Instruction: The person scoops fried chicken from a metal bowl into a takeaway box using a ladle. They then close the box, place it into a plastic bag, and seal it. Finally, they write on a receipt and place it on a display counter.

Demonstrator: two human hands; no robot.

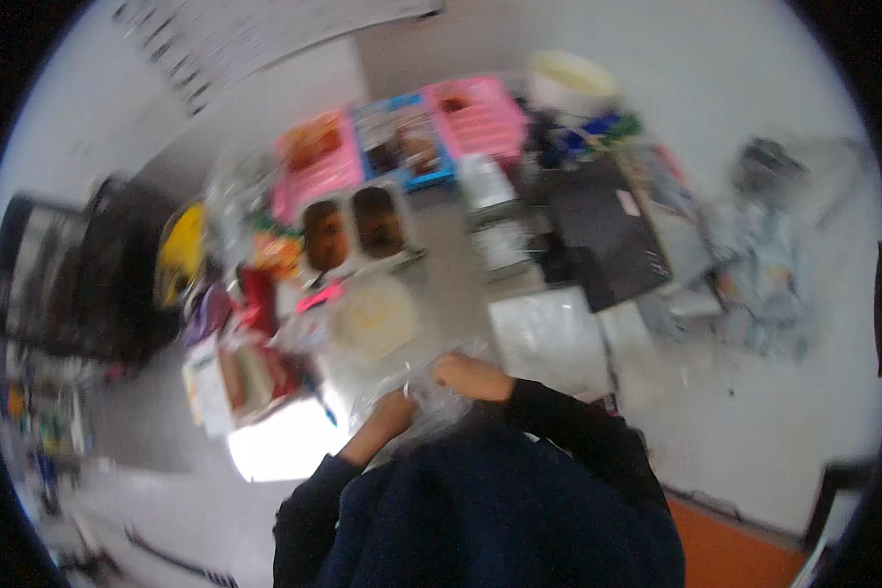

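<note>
A crinkled clear plastic bag (pixel 439 406) lies close to my body, between my two hands. My left hand (pixel 391 415) is closed on its left side. My right hand (pixel 474 377) has its fingers curled around the upper right part of the same plastic. Just beyond the hands is a round, pale tub or bowl (pixel 377 314) with something yellowish in the middle. A small bright pink object (pixel 319 297) touches its upper left edge. To the right of my right hand lies a flat, shiny, white plastic packet (pixel 551 339). The view is blurred, so finer detail is lost.
Two compartments with brown contents (pixel 353 228) stand farther back, before pink baskets (pixel 478 121) and a blue basket (pixel 437 173). A dark folder (pixel 606 231) lies right. Red packets (pixel 259 301) and a glaring white surface (pixel 287 445) are left. A white bucket (pixel 569 92) stands behind.
</note>
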